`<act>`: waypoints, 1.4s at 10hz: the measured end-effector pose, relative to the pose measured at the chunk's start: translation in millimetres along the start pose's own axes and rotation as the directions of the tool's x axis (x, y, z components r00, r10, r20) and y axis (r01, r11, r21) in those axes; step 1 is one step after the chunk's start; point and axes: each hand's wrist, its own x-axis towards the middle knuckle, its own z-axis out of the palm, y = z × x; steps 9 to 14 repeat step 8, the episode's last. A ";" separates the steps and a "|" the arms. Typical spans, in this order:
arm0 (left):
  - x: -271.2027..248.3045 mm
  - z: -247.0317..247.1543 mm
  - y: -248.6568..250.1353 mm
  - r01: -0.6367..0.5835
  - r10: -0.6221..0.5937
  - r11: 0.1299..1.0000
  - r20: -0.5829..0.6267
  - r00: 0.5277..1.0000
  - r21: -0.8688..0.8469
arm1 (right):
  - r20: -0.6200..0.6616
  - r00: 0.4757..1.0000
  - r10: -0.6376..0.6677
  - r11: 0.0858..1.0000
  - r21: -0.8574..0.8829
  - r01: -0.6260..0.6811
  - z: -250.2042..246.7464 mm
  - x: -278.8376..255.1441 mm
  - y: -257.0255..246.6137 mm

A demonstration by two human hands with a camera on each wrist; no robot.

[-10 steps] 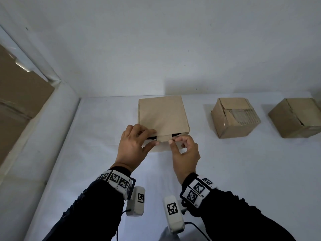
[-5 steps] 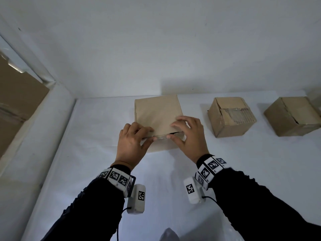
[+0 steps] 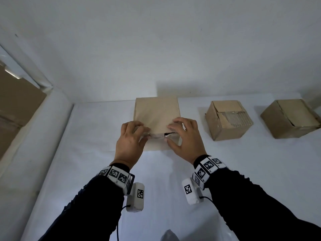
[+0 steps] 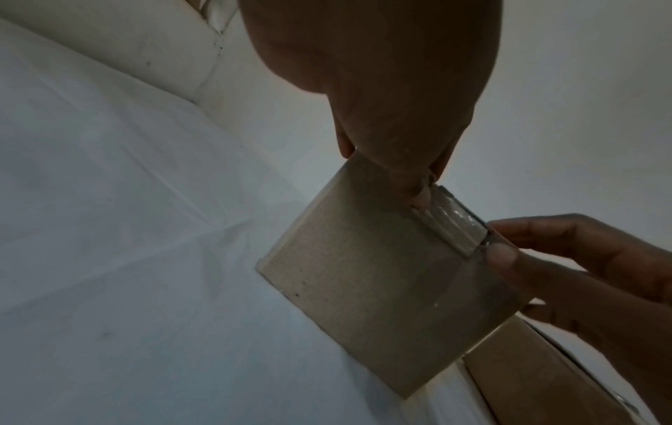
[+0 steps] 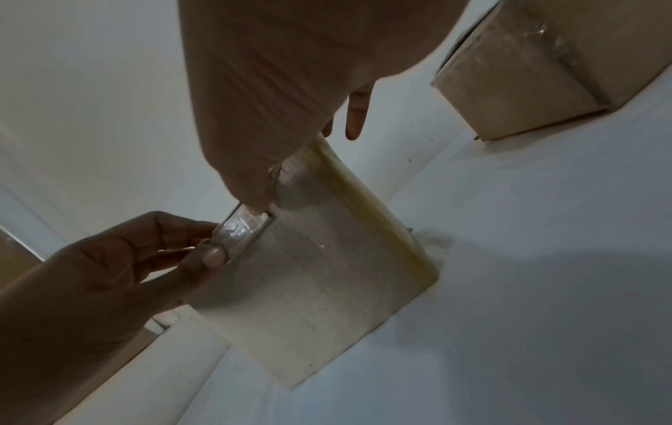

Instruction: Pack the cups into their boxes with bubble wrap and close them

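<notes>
Now both hands tuck the lid tab of the box (image 3: 156, 117) at its front edge.
L hand (image 3: 129, 143) pinches the shiny taped tab (image 4: 449, 220); R hand (image 3: 185, 136) presses the lid w/ spread fingers. Box sits mid counter (image 3: 97, 153), matte soft cardboard: tab may crumple or slip out if pushed crooked.

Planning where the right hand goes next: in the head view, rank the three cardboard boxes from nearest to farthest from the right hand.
1. Left box: under the right hand, being touched.
2. Middle box: to its right, apart.
3. Right box: farthest, by the table's right edge.
</notes>
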 end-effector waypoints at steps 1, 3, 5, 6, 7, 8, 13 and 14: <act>10.2 1.3 -5.8 -0.011 0.011 1.000 0.015 1.000 0.019 | 0.069 0.997 -0.027 0.999 -0.038 0.030 -1.7 3.7 7.8; 29.2 4.8 -11.9 -0.035 0.030 0.997 0.067 0.997 0.072 | 0.108 0.994 0.014 0.995 -0.104 -0.003 1.6 27.4 13.3; 31.7 6.2 -8.2 -0.014 0.006 0.997 0.100 0.995 0.075 | 0.198 0.977 0.082 0.988 -0.145 -0.054 -3.1 34.1 7.7; 19.0 -3.3 -3.6 -0.023 0.006 0.993 0.145 0.989 0.118 | 0.321 0.944 0.075 0.990 -0.136 -0.033 -17.9 27.4 5.4; 1.4 -18.4 -0.4 0.034 -0.048 0.996 0.167 0.985 0.088 | 0.360 0.931 0.058 0.998 -0.018 -0.055 -41.1 8.3 12.9; -44.5 -35.6 2.9 0.040 -0.046 0.998 0.157 0.987 0.038 | 0.333 0.940 0.072 0.976 0.171 -0.135 -77.2 -25.6 25.4; -44.5 -35.6 2.9 0.040 -0.046 0.998 0.157 0.987 0.038 | 0.333 0.940 0.072 0.976 0.171 -0.135 -77.2 -25.6 25.4; -44.5 -35.6 2.9 0.040 -0.046 0.998 0.157 0.987 0.038 | 0.333 0.940 0.072 0.976 0.171 -0.135 -77.2 -25.6 25.4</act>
